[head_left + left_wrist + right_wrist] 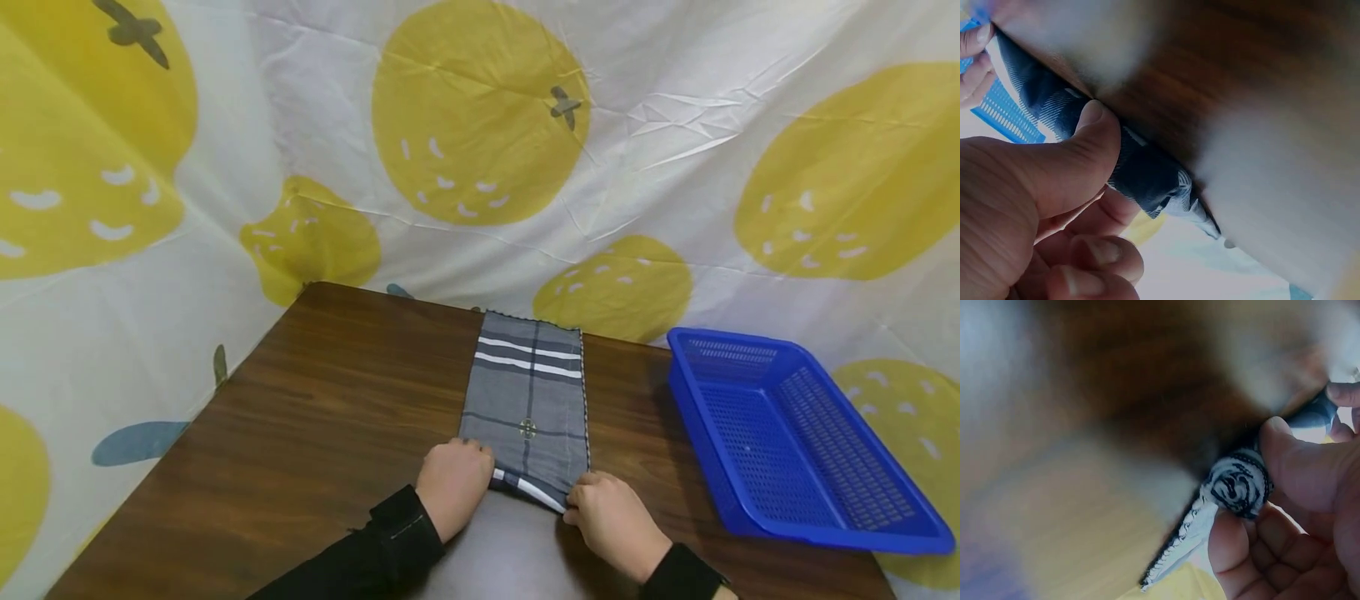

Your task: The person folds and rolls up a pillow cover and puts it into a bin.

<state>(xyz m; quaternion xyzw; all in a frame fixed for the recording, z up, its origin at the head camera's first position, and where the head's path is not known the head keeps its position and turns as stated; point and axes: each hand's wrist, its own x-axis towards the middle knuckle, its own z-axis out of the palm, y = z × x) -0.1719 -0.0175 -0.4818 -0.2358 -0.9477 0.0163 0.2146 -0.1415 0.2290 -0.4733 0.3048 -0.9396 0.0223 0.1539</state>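
A grey plaid cloth [498, 400] with white stripes lies lengthwise on the table, its far end flat and its near end rolled up. My left hand [453, 487] pinches the left end of the roll. At the right end, my right hand [618, 525] pinches the roll between thumb and fingers. In the right wrist view the roll's end [1238, 484] shows as a tight spiral, with the stitched edge running flat away from it. The left wrist view has the thumb [1094, 134] pressed on the dark side of the roll.
A blue plastic basket [731, 500] with perforated sides stands on the right of the brown wooden table [337, 400]. Behind the table hangs a white curtain [315, 108] printed with yellow fruit, which also runs along the left side.
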